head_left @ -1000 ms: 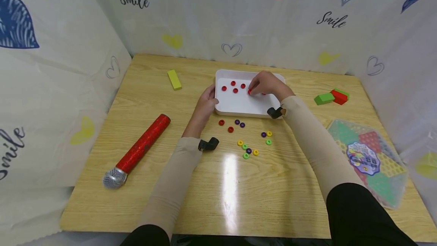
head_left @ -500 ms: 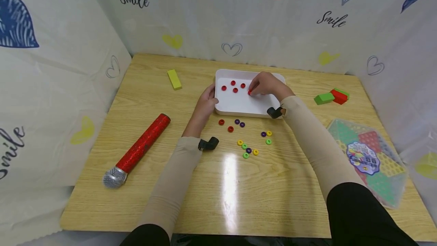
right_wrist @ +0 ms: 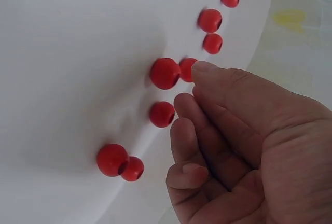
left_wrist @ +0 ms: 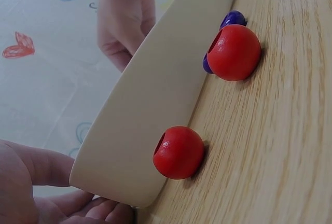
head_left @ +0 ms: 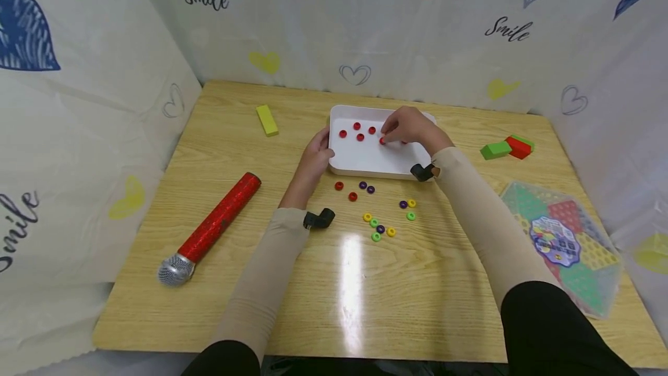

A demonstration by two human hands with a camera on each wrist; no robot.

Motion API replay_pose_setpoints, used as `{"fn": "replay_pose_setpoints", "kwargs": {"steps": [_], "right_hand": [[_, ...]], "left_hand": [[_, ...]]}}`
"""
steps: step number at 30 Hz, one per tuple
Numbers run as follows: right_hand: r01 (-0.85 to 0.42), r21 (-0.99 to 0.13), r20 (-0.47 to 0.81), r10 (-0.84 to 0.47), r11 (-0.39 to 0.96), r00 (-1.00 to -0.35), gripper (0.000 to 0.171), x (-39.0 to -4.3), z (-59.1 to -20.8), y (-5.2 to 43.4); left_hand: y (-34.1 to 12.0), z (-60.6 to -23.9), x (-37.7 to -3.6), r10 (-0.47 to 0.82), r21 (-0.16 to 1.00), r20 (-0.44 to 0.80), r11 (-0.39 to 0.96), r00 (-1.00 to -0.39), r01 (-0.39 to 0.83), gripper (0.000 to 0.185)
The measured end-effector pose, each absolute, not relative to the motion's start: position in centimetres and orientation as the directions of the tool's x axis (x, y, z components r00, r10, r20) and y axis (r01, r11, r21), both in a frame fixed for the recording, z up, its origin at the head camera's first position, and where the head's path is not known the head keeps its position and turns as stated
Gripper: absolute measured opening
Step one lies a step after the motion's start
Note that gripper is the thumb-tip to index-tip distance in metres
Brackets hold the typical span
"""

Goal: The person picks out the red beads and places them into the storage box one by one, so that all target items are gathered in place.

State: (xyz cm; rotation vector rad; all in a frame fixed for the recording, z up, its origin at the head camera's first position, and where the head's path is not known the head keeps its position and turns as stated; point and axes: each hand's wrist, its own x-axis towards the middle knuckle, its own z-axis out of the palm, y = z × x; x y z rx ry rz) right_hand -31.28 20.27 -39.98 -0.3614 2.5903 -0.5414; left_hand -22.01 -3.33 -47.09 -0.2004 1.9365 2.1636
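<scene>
Several small plastic ring beads [head_left: 380, 219], yellow, green, purple, red, lie loose on pale wooden table [head_left: 334, 300] near our body. Just beyond them, shallow white plastic tray [head_left: 365, 158]. Our left hand [head_left: 315, 158] grips tray's left near corner, fingers curled round rim. Further in, our right hand [head_left: 412, 128] hovers over tray, fingers loosely bent, empty, tips beside small round red beads [right_wrist: 165, 73] resting on tray floor.
</scene>
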Motion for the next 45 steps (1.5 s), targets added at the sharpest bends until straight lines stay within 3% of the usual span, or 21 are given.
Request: {"fn": "replay_pose_setpoints", "kwargs": {"steps": [11, 17, 22, 28, 35, 45], "right_hand": [[-0.307, -0.476, -0.202, -0.442, 0.824, -0.874, 0.022, -27.0, -36.6, 20.2], [-0.471, -0.484, -0.072, -0.57, 0.738, -0.819, 0.018, -22.8, -36.4, 19.2], [-0.534, -0.511, -0.056, -0.646, 0.674, -0.761, 0.016, -19.8, -38.0, 17.9], [-0.523, -0.531, -0.108, -0.665, 0.667, -0.739, 0.019, -17.6, -40.4, 17.1], [-0.517, -0.546, -0.049, -0.642, 0.659, -0.765, 0.017, -16.5, -41.8, 17.0], [-0.44, -0.576, -0.092, -0.59, 0.689, -0.802, 0.017, -16.0, -43.4, 16.5]], "left_hand": [[-3.2, -47.1, -22.0, 0.084, 0.96, -0.258, -0.086, -0.962, -0.265, 0.071], [-3.4, -47.0, -21.9, 0.08, 0.96, -0.263, -0.081, -0.961, -0.269, 0.07], [-3.6, -47.0, -21.9, 0.08, 0.961, -0.263, -0.065, -0.961, -0.268, 0.07], [-3.5, -46.9, -21.9, 0.086, 0.96, -0.262, -0.076, -0.961, -0.269, 0.071], [-3.5, -46.9, -22.0, 0.087, 0.96, -0.271, -0.054, -0.959, -0.276, 0.069], [-3.3, -47.1, -21.9, 0.086, 0.96, -0.26, -0.087, -0.962, -0.267, 0.07]]}}
